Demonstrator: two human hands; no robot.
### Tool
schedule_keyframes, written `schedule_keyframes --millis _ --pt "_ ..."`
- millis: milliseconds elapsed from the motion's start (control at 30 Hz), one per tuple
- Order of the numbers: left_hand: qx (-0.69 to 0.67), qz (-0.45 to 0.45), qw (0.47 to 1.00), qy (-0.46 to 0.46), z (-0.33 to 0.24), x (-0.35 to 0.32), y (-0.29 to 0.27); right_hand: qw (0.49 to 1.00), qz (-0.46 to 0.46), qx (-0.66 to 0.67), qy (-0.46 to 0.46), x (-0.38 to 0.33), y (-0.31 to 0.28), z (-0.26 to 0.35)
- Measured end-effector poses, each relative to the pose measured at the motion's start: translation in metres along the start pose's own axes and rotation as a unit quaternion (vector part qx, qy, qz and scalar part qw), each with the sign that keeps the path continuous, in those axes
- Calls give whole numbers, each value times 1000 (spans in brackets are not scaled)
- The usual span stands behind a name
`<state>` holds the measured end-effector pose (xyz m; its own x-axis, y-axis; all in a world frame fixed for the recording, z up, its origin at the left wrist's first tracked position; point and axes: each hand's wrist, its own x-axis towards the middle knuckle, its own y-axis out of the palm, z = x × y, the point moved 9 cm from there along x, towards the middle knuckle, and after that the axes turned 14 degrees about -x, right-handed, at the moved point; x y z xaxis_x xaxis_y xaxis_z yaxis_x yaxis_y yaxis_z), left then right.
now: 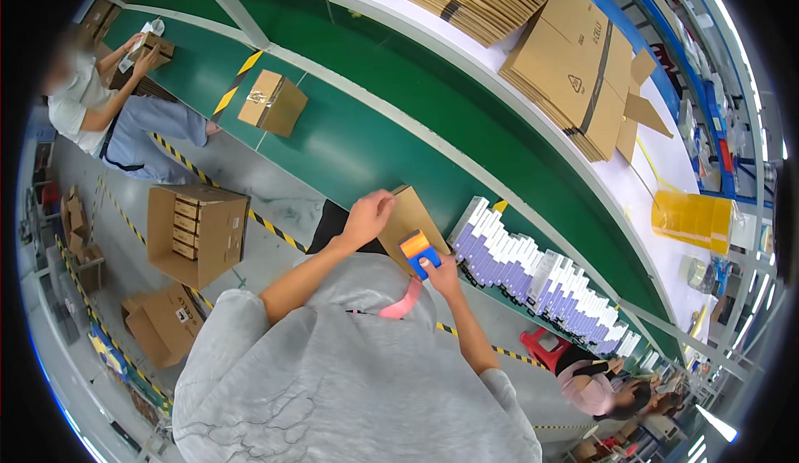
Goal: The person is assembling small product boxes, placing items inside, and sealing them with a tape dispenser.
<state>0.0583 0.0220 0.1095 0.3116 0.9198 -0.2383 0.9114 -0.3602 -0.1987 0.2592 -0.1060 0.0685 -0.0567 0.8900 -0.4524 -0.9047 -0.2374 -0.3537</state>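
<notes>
A brown cardboard box (420, 218) stands on the green bench right in front of me. My right hand (443, 275) is wrapped round a blue and orange tape dispenser (419, 251), which is over the box's near right part. At the box's left edge is my left hand (369, 218), its fingers curled together. Whether those fingers pinch anything is too small to make out. The box's near side is partly hidden by the dispenser and my hands.
Rows of white and purple small boxes (516, 263) line the bench on the right. Another carton (273, 103) sits farther left, near a co-worker (100, 113) handling a box. An open carton (200, 230) holds boxes at left. Flat cardboard stacks (574, 72) lie on the upper shelf.
</notes>
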Motion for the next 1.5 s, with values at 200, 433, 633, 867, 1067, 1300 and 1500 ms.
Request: schedule_keyframes --millis 200,433,633,867,1067,1300,1500 --pt "-250 120 942 -187 31 -37 55 997 -23 -36 -62 -10 -4 1" --pt "-256 200 918 -228 16 -42 65 993 -21 -68 -95 -21 -3 5" --pt "-287 219 914 -186 13 -44 72 987 -29 -91 -130 -28 1 8" --pt "-235 348 872 -250 12 -51 78 972 -24 -128 -195 -36 7 12" --pt "-181 391 880 -200 0 -46 79 965 -6 -151 -215 -35 9 11" --pt "-165 407 877 -195 12 -49 81 963 15 -131 -237 -34 14 12" --pt "-139 427 889 -89 5 -48 88 955 -12 -177 -239 -35 11 3"
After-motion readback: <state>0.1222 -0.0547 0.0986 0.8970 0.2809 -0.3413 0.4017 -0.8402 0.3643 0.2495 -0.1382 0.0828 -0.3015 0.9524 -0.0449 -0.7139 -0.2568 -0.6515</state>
